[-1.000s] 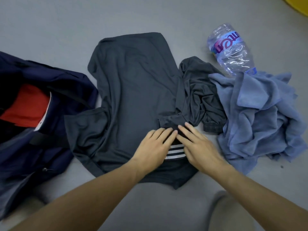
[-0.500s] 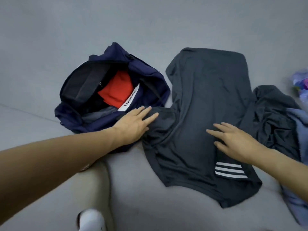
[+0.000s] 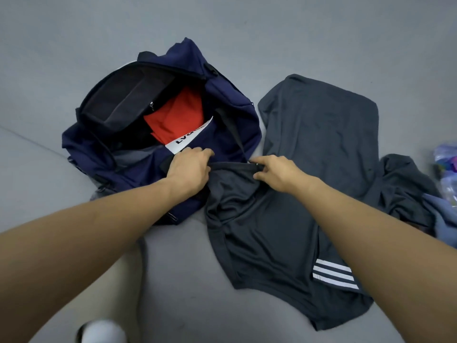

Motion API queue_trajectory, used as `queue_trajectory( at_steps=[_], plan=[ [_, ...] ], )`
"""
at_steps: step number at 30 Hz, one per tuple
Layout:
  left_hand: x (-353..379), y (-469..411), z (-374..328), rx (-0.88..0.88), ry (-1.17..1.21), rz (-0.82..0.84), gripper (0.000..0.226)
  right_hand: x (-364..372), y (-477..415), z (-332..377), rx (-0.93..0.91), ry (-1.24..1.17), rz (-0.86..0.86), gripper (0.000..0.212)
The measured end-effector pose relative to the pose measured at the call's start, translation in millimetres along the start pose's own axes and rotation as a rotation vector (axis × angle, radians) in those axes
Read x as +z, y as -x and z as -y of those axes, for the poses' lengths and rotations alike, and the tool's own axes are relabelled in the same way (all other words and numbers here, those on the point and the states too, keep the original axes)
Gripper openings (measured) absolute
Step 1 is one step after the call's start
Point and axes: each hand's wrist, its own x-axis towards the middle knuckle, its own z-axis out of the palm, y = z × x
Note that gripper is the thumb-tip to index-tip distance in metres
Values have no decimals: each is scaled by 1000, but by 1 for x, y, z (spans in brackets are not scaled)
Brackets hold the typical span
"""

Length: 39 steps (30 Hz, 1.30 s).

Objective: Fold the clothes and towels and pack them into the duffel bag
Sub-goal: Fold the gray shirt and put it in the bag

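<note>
Fingers point(image 3: 201, 152) of the left hand point(image 3: 190, 169) are curled over, knuckles up, and pinch the left end of the sleeve hem point(image 3: 232, 166) of the dark grey shirt point(image 3: 321, 144). The wrist is about in line w/ the forearm, which comes in from the lower left. Right hand point(image 3: 278, 173) grips the other end of that hem the same way, fingers bent over the edge and thumb closed against the fabric from below. Its forearm reaches in from the lower right, across the shirt's body. Btwn the two hands the hem runs in a fairly straight line, and the sleeve lies partly up against the side of the navy duffel bag point(image 3: 235, 107). The bag sits just left of the shirt, touching it, w/ its top open. Inside are a folded red garment point(image 3: 178, 115), a white label point(image 3: 190, 138) beside it and a dark flap at upper left. The rest of the shirt lies spread on the grey floor point(image 3: 222, 33), w/ three white stripes point(image 3: 331, 271) near its lower edge, just beside the right forearm. To the right, touching it, is a crumpled dark garment point(image 3: 405, 184). At the right edge of the view are a bit of blue towel point(image 3: 442, 219) & a blurred plastic bottle point(image 3: 445, 159). At the bottom edge is something white point(image 3: 101, 330) — too blurred to tell what.
</note>
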Motion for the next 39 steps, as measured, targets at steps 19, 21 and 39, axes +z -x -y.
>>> queue_trajectory(
  at_steps=[19,21,39],
  plan=[
    [5,104,-113,390,376,54,26,-9,76,-67,-237,432,-185,17],
    [26,100,-122,437,371,117,30,-2,79,-81,-173,373,-193,25],
    [89,79,-86,647,-235,134,62,115,109,-101,-162,224,-488,54]
  ],
)
